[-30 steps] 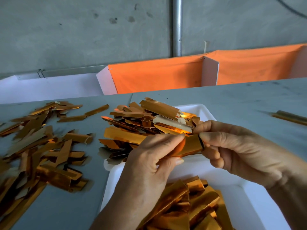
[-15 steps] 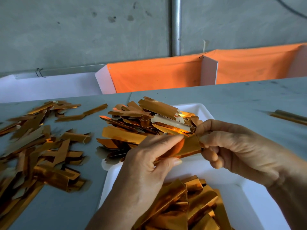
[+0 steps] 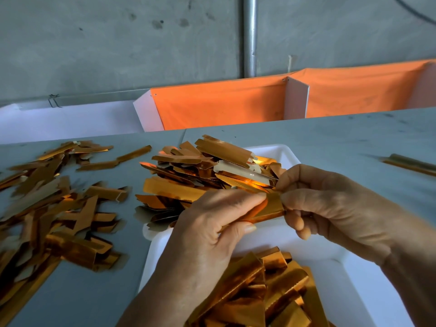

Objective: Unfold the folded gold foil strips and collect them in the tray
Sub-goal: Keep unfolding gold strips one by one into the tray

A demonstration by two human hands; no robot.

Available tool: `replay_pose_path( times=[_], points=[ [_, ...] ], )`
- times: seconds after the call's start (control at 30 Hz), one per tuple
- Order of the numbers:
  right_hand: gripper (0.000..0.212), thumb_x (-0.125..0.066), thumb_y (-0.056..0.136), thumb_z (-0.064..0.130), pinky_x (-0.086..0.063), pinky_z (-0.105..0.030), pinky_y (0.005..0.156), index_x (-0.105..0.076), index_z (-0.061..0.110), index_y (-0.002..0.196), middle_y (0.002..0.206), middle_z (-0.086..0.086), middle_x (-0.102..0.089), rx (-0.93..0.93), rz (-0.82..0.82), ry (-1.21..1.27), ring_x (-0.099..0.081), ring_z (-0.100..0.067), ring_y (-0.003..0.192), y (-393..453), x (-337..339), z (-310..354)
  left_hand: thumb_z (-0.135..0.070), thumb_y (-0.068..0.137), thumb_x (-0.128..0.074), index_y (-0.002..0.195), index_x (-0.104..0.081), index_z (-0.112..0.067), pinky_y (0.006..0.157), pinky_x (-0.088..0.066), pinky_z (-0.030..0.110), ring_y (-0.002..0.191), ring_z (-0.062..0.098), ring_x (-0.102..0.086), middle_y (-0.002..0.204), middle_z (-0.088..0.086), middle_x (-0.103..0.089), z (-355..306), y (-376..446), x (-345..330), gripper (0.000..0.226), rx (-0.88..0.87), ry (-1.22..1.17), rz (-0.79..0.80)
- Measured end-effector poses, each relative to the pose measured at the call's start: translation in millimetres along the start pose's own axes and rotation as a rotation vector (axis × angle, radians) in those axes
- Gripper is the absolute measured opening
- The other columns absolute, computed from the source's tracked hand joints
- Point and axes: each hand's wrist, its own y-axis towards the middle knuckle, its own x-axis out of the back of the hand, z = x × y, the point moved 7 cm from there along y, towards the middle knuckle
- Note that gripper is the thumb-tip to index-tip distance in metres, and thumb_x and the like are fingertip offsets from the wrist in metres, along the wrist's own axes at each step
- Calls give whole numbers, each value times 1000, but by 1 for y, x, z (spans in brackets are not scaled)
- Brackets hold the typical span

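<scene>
Strip (image 3: 271, 210) pinched between both hands (image 3: 212, 230), above tray (image 3: 316, 253)

Shiny gold-orange foil strips (image 3: 59, 208) with pale cream backs lie at the left of the frame on the grey bench (image 3: 330, 142). The tray (image 3: 313, 253) is white. Bright orange cloth (image 3: 219, 105) spans the upper middle beneath a grey wall (image 3: 118, 43).

Strips (image 3: 271, 208) glossy gold foil; tray (image 3: 313, 253) smooth white plastic.
</scene>
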Motion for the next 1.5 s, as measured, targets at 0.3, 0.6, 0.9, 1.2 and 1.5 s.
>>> replay_pose_path(
  times=[0.3, 0.6, 0.9, 1.2, 1.5],
  points=[
    [6, -70, 76, 5, -46, -21, 44, -67, 10, 78, 61, -10, -54, 8, 94, 79, -55, -16, 48, -2, -1, 1, -10, 84, -65, 124, -59, -30, 96, -46, 18, 117, 1, -53, 122, -18, -60, -2, 1, 0, 46, -8, -73, 10],
    [41, -92, 50, 19, -39, -18, 39, -69, 11, 82, 56, -2, -44, -28, 199, 324, -43, -9, 39, 1, -5, -5, -15, 84, -63, 123, -61, -28, 94, -44, 13, 117, -1, -54, 122, -19, -61, -2, 0, -3, 41, -1, -254, 53],
    [39, -95, 48, 26, -49, -20, 46, -71, 17, 78, 60, 1, -55, -33, 242, 417, -55, -9, 48, 3, -16, -10, -17, 81, -62, 119, -62, -27, 92, -44, 11, 115, -2, -56, 119, -17, -64, -5, 0, -4, 40, 29, -359, 48],
    [65, -89, 51, 47, -54, -27, 50, -68, 11, 101, 75, -10, -60, -170, 271, 391, -64, -18, 58, 0, -22, -18, -28, 79, -68, 123, -49, -54, 85, -41, 4, 110, -7, -54, 111, -28, -60, -4, -1, 1, 54, 93, -201, -32],
    [41, -93, 53, 19, -58, -31, 70, -64, 4, 78, 81, -19, -66, -204, 206, 169, -70, -29, 80, -2, -19, -18, 1, 90, -55, 144, -19, -44, 116, -10, 18, 140, -10, -5, 150, -34, -14, -18, 3, 5, 79, -44, 86, -163]
  ],
)
